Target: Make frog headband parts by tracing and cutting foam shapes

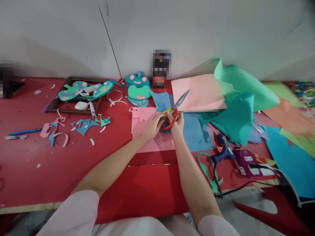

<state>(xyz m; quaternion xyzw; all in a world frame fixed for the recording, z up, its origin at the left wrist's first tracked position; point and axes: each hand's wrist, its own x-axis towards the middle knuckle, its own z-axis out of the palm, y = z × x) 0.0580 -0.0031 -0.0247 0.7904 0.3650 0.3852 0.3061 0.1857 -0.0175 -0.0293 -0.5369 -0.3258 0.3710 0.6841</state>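
My right hand [177, 124] is closed round the red handles of a pair of scissors [175, 108], whose blades are open and point up and to the right over a pink sheet [199, 91]. My left hand [152, 126] is closed beside it, its fingers touching the scissor handles and a small blue piece I cannot make out well. Both hands rest over a pink foam sheet [144, 134] on the red table [61, 164]. A blue sheet [197, 132] lies just right of them.
A blue glue gun [223, 150] and a purple power strip [246, 160] with cables lie right of my arms. Green, teal and orange sheets [241, 98] pile at the right. Frog-shaped cutouts [137, 90], a frame [73, 95] and paper scraps [83, 126] lie at the left.
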